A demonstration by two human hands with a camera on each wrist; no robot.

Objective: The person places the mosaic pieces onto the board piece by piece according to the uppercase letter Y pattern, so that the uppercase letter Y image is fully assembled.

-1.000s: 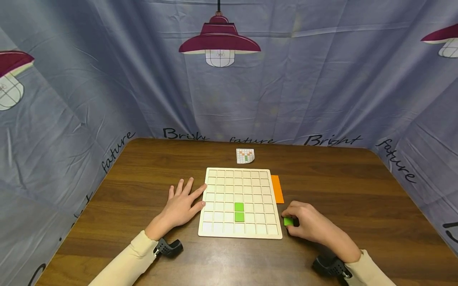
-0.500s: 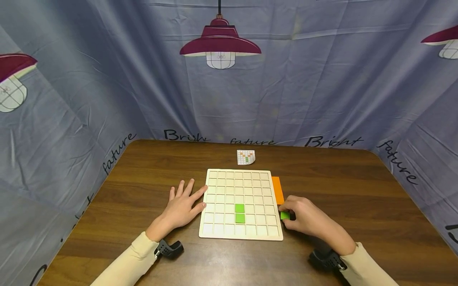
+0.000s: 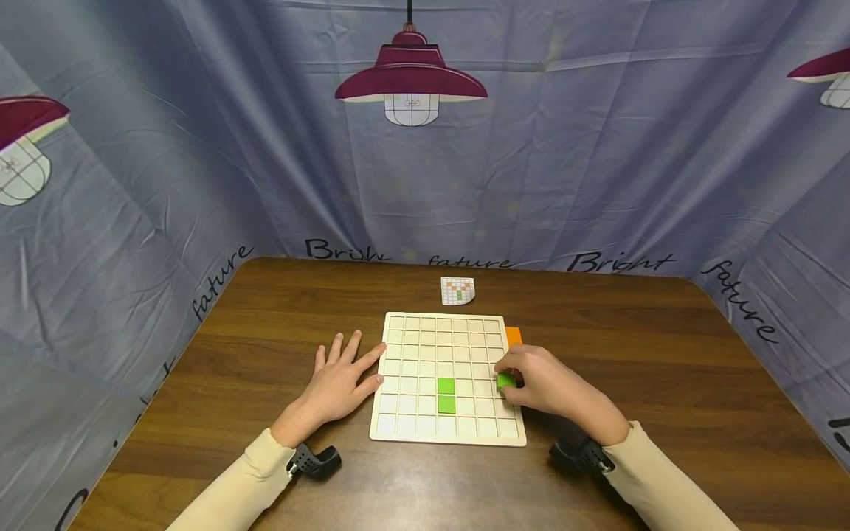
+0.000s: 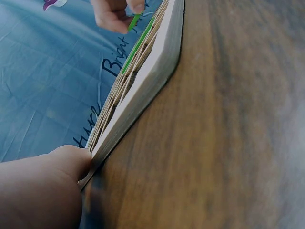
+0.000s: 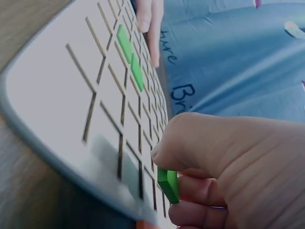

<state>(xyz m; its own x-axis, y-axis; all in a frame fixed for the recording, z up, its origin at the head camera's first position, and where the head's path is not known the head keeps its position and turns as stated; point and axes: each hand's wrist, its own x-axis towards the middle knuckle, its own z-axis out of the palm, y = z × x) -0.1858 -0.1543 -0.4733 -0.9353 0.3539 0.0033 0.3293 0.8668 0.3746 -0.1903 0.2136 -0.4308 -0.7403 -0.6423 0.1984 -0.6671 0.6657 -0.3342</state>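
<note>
A pale wooden grid board (image 3: 412, 426) lies on the table, with two green square tiles (image 3: 446, 404) set one behind the other in its cells. My left hand (image 3: 334, 389) rests at the board's left edge, fingers spread, thumb and index fingertips touching the rim. Over the right part of the board, my right hand (image 3: 541, 380) pinches another green tile (image 3: 506, 380) between thumb and fingers. In the right wrist view, that green tile (image 5: 168, 185) sits tilted in the grip, close above the cells.
Orange pieces (image 3: 513, 335) lie against the board's right edge, partly hidden by my right hand. Behind the board is a small paper card (image 3: 457, 290) printed with a coloured grid pattern. A grey-blue curtain (image 3: 425, 192) surrounds the wooden table (image 3: 299, 295).
My right hand has carried the green tile leftward and away from me, from beside the board to over its right columns. The left hand has stayed put.
</note>
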